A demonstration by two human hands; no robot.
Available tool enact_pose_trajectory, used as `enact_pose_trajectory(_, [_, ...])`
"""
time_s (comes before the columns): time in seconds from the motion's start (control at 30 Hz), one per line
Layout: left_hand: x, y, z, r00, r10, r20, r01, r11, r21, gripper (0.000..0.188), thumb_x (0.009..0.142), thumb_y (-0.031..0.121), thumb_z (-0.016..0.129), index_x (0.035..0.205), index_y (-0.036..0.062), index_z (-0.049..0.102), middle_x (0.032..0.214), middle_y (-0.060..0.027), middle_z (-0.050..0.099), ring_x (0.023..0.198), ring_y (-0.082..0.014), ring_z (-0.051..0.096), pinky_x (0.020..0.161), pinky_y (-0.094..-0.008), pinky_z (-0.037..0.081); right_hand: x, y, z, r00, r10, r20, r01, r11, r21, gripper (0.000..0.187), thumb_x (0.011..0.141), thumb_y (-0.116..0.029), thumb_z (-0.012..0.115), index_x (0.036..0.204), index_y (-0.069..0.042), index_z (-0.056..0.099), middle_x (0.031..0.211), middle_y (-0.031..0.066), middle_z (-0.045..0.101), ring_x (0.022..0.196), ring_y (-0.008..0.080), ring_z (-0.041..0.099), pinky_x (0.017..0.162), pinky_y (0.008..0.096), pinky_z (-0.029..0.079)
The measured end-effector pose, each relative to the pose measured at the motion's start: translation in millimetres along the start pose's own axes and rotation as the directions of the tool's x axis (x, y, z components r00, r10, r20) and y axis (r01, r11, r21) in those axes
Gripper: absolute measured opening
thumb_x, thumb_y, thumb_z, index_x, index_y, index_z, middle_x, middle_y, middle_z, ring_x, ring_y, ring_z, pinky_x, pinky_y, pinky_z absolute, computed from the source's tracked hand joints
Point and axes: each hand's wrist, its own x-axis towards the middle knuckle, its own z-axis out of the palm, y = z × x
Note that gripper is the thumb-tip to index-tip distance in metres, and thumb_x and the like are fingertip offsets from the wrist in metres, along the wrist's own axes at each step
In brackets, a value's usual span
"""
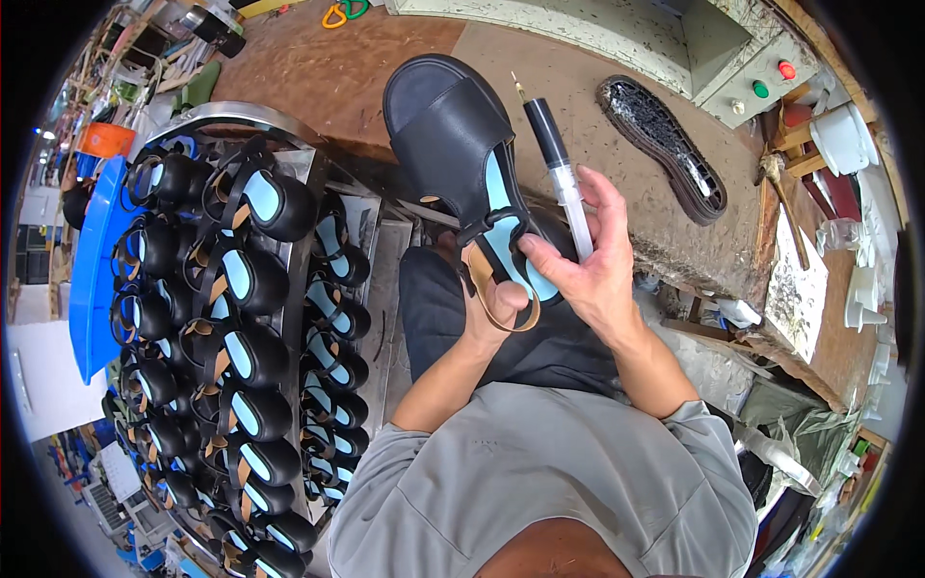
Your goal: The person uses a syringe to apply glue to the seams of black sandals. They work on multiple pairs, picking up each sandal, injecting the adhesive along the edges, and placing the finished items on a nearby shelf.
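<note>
Sandal (pixel 445 135), black, upper center of frame, gripped near heel by left hand (pixel 491 303), fingers curled in. Right hand (pixel 602 262) fingers wrapped round needle-tipped syringe (pixel 556 157). 1 dark outsole (pixel 665 149) on counter (pixel 337 77), upper right.

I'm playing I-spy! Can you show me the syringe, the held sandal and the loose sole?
Syringe (pixel 552 143): head view, on its black part.
Held sandal (pixel 451 144): head view, on its wide black strap.
Loose sole (pixel 665 147): head view, on its middle.
</note>
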Motion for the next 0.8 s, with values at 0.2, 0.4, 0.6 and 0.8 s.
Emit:
enact_pose_trajectory(0.2, [8, -19, -19, 0.863, -0.406, -0.301, 0.271, 0.875, -0.402, 0.039, 0.082, 0.022, 0.054, 0.110, -0.0058, 0.055, 0.102, -0.0149, 0.061, 0.094, -0.0236, 0.060, 0.089, -0.0356, 0.046, -3, 16, 16, 0.983, -0.176, 0.054, 0.184, 0.966, -0.184, 0.074, 0.069, -0.020, 0.079, 0.129, -0.005, 0.039, 0.110, 0.0182, 0.054, 0.094, 0.0348, 0.061, 0.076, 0.0379, 0.052])
enact_pose_trajectory(0.4, [18, -48, -30, 0.856, -0.261, -0.446, 0.037, 0.892, -0.451, 0.032, 0.086, 0.015, 0.052, 0.114, -0.0006, 0.052, 0.102, -0.0105, 0.060, 0.091, -0.0200, 0.060, 0.083, -0.0351, 0.049, 20, 53, -48, 0.979, 0.201, 0.022, -0.202, 0.979, 0.028, 0.041, 0.086, -0.021, 0.067, 0.121, -0.002, 0.056, 0.109, 0.0107, 0.062, 0.100, 0.0169, 0.058, 0.086, 0.0306, 0.046])
enact_pose_trajectory(0.6, [28, -86, -14, 0.810, -0.276, -0.517, 0.027, 0.899, -0.438, 0.038, 0.087, 0.024, 0.050, 0.114, -0.0019, 0.053, 0.105, -0.0120, 0.060, 0.098, -0.0229, 0.059, 0.087, -0.0375, 0.047, 103, 62, -148, 0.999, 0.030, -0.021, -0.036, 0.706, -0.707, 0.038, 0.083, -0.033, 0.066, 0.111, -0.008, 0.065, 0.099, 0.0202, 0.066, 0.091, 0.0319, 0.066, 0.080, 0.0366, 0.050])
enact_pose_trajectory(0.8, [28, -106, -29, 0.824, -0.315, -0.471, 0.037, 0.860, -0.510, 0.046, 0.083, 0.027, 0.053, 0.117, -0.0035, 0.050, 0.108, -0.0144, 0.059, 0.102, -0.0255, 0.057, 0.092, -0.0380, 0.045, 110, 53, -175, 0.984, 0.103, 0.148, 0.049, 0.638, -0.769, 0.037, 0.084, -0.027, 0.065, 0.113, -0.005, 0.063, 0.096, 0.0124, 0.069, 0.079, 0.0234, 0.066, 0.071, 0.0319, 0.049])
